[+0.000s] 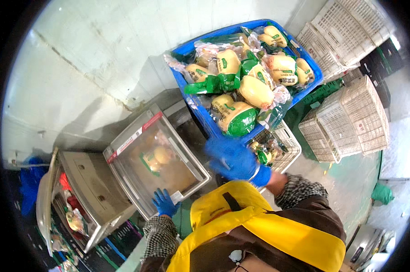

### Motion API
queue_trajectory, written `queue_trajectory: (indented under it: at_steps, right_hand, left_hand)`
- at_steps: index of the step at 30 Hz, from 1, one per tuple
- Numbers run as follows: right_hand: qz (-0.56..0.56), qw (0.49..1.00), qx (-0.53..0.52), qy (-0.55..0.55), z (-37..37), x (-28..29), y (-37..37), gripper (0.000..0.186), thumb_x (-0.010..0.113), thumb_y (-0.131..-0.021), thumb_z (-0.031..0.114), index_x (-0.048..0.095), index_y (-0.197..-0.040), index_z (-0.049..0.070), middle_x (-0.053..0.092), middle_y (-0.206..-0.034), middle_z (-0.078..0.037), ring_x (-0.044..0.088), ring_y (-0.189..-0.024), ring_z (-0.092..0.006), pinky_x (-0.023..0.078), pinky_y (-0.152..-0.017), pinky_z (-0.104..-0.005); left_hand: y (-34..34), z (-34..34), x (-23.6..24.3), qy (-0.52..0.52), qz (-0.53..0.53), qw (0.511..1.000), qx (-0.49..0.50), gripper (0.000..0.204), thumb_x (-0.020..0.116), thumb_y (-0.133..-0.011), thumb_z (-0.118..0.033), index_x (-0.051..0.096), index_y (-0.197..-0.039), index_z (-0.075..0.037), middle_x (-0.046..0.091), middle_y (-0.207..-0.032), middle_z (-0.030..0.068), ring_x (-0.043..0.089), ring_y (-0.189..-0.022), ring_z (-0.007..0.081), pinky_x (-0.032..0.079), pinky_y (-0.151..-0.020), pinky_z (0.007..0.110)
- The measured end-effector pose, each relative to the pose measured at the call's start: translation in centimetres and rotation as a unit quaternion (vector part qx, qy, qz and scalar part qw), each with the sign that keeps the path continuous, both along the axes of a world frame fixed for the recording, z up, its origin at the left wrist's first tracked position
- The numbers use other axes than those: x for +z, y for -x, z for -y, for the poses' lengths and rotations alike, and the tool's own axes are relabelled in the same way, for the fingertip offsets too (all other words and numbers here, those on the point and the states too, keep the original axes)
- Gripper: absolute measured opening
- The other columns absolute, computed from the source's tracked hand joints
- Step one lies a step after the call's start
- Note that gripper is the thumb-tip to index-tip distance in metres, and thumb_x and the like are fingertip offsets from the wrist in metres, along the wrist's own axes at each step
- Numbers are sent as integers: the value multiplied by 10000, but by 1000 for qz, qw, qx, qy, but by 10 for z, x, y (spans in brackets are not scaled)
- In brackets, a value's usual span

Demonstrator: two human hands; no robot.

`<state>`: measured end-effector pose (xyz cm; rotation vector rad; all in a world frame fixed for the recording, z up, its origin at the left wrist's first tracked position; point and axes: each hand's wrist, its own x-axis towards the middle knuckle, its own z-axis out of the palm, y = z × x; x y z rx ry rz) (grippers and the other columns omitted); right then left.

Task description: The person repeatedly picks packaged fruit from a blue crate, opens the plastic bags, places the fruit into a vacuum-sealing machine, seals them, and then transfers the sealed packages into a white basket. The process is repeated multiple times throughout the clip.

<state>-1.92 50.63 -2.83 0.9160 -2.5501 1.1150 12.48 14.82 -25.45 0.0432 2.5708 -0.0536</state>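
My left hand (165, 202), in a blue glove, has its fingers spread on the near edge of a boxy machine's clear lid (178, 152). Through this lid a bagged pale yellow item (162, 155) with green on its bag shows. My right hand (232, 158), also gloved in blue, is smeared by motion beside the near corner of a blue tub (314, 68); its fingers cannot be made out. Piled in the tub are several clear and green bags of pale yellow food (255, 91), which look like plucked poultry. Whether the right hand holds anything is hidden by the blur.
A white crate (292, 156) with small packets stands under the tub's near side. More white crates (350, 120) are stacked at the right. At the far left is a grey machine part (94, 181) with a raised cover and bagged items (76, 221). A pale wall (101, 50) closes the back.
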Motion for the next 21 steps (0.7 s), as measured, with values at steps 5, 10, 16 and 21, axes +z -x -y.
queue_trajectory:
  at_steps: [5,10,16,21]
  right_hand:
    - [-105,947,-286,-99,-84,31,66,825,737,-632,326,341,-1293,31,405,-1265,-209,394,-1151,-390,327,-968,-443]
    - [-12,943,-279,-183,-139,-5,113,1135,806,-525,430,178,-1366,-1,273,-1352,-287,278,-1251,-420,265,-1027,-444]
    - [148,957,-232,-91,-151,6,143,1087,814,-564,288,152,-1384,23,299,-1360,-221,347,-1231,-312,295,-1015,-369]
    - [326,926,-191,0,-182,17,176,1055,808,-592,167,135,-1395,47,316,-1349,-178,385,-1190,-263,379,-953,-331]
  left_hand:
    - [-8,12,-16,11,-54,998,14,995,559,-676,-636,152,-1396,-83,57,-1448,206,66,-1322,419,89,-1009,614]
    - [3,5,2,12,-17,1000,16,1017,545,-660,-671,126,-1408,-123,15,-1461,169,28,-1339,375,36,-1028,600]
    - [-10,9,5,-19,-23,999,42,1000,545,-669,-657,123,-1409,-133,-1,-1465,157,15,-1341,370,19,-1033,592]
    - [-9,11,7,-54,-55,996,47,960,513,-690,-662,140,-1409,-147,28,-1467,143,14,-1347,346,-12,-1036,586]
